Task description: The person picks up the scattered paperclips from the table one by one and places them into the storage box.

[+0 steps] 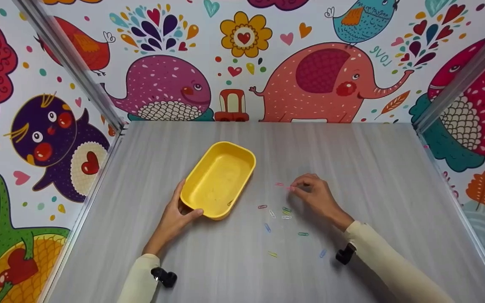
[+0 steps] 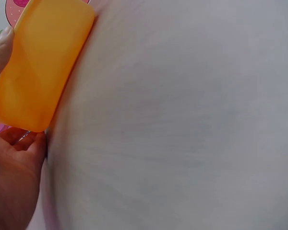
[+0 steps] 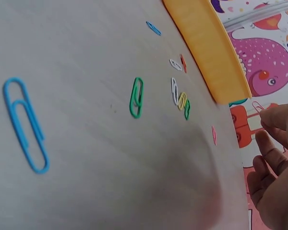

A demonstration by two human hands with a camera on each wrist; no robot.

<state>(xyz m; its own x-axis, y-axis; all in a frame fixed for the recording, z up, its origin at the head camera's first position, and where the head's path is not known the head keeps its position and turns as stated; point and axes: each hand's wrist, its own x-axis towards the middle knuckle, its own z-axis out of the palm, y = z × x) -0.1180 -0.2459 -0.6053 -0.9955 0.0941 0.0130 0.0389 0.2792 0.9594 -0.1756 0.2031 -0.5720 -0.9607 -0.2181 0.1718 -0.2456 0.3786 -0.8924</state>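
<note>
My left hand (image 1: pixel 176 216) grips the near-left end of a yellow plastic tub (image 1: pixel 219 179), thumb over the rim and fingers along the outer side. A small dark clip-like thing (image 1: pixel 230 203) lies in the tub's near corner. Between thumb and forefinger, my right hand (image 1: pixel 316 198) pinches a pink paper clip (image 3: pixel 258 106), held above the table. Another pink paper clip (image 1: pixel 279 184) lies on the table just left of those fingertips. Nearer to me are a red clip (image 1: pixel 262 206), two white clips (image 1: pixel 286 217) and a green clip (image 1: pixel 286 208) beside a yellow one.
More paper clips lie scattered on the grey table (image 1: pixel 209 269): a blue one (image 1: pixel 267 227), a green one (image 1: pixel 303 234), a yellow one (image 1: pixel 272 254) and another blue one (image 1: pixel 323 253). Walls with cartoon prints (image 1: pixel 242 67) border the table at the back and sides.
</note>
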